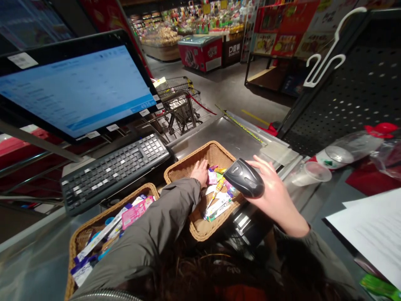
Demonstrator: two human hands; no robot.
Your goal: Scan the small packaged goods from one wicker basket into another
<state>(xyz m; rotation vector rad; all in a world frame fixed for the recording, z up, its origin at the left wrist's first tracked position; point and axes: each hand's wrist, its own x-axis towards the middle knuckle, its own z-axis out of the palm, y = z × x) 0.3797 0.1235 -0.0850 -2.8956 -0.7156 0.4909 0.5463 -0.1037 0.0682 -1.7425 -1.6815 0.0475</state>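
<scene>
My right hand [277, 198] is wrapped round a black handheld barcode scanner [246, 179], held above the right side of a wicker basket [173, 169]. Inside that basket, at its left part, lies my left hand [199, 172], fingers stretched out and holding nothing that I can see. Beside its fingers are small packets, among them a pink one [213, 178]. A yellow-handled screwdriver [218, 187] and some long, flat white boxes [221, 205] lie nearer to me in the basket. The scanner hides part of the contents.
A second wicker basket [72, 246] with mixed packs stands at lower left, partly behind my left sleeve. Beyond it are a keyboard [115, 171] and a lit monitor [81, 88]. To the right are a plastic cup [313, 173], a bottle [360, 144] and papers [372, 228].
</scene>
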